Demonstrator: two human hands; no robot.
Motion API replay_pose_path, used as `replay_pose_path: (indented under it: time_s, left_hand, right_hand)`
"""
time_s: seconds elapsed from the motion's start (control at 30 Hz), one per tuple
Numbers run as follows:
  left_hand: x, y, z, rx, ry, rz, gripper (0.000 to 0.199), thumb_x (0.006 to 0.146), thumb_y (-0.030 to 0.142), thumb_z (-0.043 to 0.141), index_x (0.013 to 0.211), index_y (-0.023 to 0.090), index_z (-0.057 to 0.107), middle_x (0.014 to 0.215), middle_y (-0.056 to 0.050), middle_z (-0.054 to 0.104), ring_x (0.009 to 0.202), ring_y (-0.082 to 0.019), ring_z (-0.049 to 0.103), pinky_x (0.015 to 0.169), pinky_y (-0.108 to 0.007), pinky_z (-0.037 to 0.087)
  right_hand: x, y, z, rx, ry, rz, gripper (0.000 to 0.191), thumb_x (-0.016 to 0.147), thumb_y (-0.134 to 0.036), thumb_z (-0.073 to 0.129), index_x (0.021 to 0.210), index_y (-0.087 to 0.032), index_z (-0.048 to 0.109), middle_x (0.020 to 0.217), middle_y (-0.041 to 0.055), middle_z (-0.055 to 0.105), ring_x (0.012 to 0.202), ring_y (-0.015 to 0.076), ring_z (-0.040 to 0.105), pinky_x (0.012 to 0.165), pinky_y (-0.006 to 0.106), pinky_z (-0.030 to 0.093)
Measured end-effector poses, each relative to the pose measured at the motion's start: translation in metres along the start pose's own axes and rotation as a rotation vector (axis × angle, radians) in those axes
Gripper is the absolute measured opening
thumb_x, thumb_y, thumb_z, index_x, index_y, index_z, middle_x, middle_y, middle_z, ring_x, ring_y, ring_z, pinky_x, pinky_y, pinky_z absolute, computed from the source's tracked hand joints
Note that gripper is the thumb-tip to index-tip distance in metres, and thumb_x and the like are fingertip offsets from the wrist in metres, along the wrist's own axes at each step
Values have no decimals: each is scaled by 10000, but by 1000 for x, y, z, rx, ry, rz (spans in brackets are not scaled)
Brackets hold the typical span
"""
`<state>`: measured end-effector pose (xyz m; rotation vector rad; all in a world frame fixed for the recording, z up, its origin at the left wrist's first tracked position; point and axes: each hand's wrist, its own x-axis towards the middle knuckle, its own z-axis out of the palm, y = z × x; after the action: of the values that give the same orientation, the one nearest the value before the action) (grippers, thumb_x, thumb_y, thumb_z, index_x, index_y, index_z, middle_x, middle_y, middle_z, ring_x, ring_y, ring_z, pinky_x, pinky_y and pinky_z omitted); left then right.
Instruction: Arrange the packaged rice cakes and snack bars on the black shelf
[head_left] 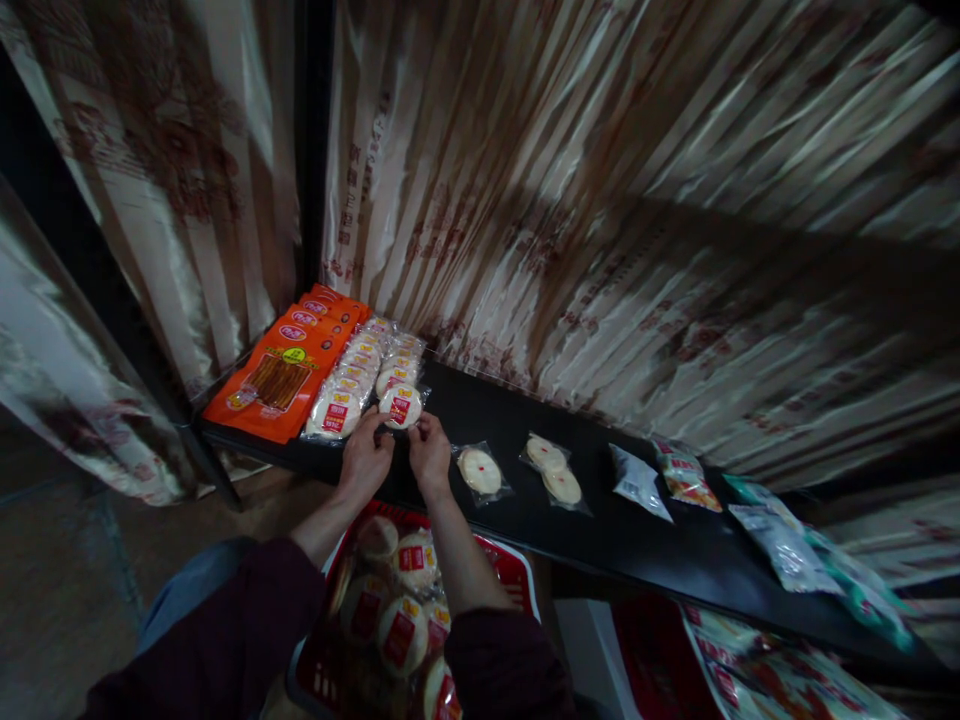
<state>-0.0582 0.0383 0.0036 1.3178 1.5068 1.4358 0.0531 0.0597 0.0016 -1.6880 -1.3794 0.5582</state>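
Note:
Both of my hands are at the black shelf, at one round white cracker packet (400, 406) with a red label. My left hand (367, 458) pinches its lower left edge, and my right hand (430, 450) has its fingers at the lower right edge. The packet lies at the front of a row of overlapping cracker packets (399, 367). A second such row (355, 374) runs just left of it. Further left are overlapping orange snack bags (289, 362). Below my forearms, a red basket (516, 578) holds several more round packets (403, 634).
On the shelf (465, 395) to the right lie a single cracker packet (480, 471), a double one (553, 470), and several silver, red and green bags (686, 474). A box of bags (652, 650) stands low at the right. Patterned curtains (525, 200) hang behind; a dark post rises at the left.

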Motion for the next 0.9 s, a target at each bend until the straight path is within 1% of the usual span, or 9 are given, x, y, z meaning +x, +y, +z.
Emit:
replay_pose_path:
  time_s: [0.17,0.3,0.43,0.57,0.73,0.83,0.9]
  left_hand:
    - [0,-1,4,54,-16,3,348,711,112,510,1012,193,663,1253,-84,583,1259,-261,467,1098,-438,328]
    - [-1,-3,7,39,-39,-16,356,714,133,526,1039,186,661,1310,-91,543,1267,-270,460,1088,-432,346]
    - [-3,-2,9,34,-51,-31,383,705,154,545,1068,193,662,1369,-89,491,1260,-286,467,1090,-440,348]
    - [-5,2,9,102,-84,-28,443,720,147,535,1153,173,626,1418,-104,443,1339,-300,364,1113,-449,306]
    - [-8,7,8,215,-121,-19,483,762,139,502,1240,163,568,1472,-93,378,1379,-266,293,1139,-415,262]
    - [-8,8,8,263,-148,2,508,782,131,474,1287,112,525,1491,-126,335,1399,-251,240,1152,-396,236]
    - [-7,7,9,270,-170,7,510,790,122,454,1295,75,510,1487,-151,332,1401,-248,231,1156,-397,222]
  right_hand:
    - [6,-6,2,-94,-9,17,262,787,-170,528,1027,-203,627,898,46,708,812,179,652,761,281,469]
    - [8,-10,2,-136,-21,32,265,790,-157,534,1028,-221,630,911,38,711,834,184,653,759,282,463]
    - [8,-13,1,-192,-27,9,253,802,-162,538,1030,-212,634,946,54,710,853,200,654,755,292,460]
    - [9,-15,1,-228,-21,4,237,812,-174,540,1025,-225,635,947,45,712,846,193,657,735,277,463]
    - [10,-19,1,-288,-60,31,236,839,-171,514,1048,-208,618,976,38,712,877,168,656,759,252,462]
    - [9,-23,2,-334,-76,39,225,851,-183,510,1047,-209,618,988,36,713,906,169,651,765,250,464]
    - [9,-25,3,-367,-77,40,216,853,-199,520,1044,-216,620,992,35,713,930,177,644,773,258,466]
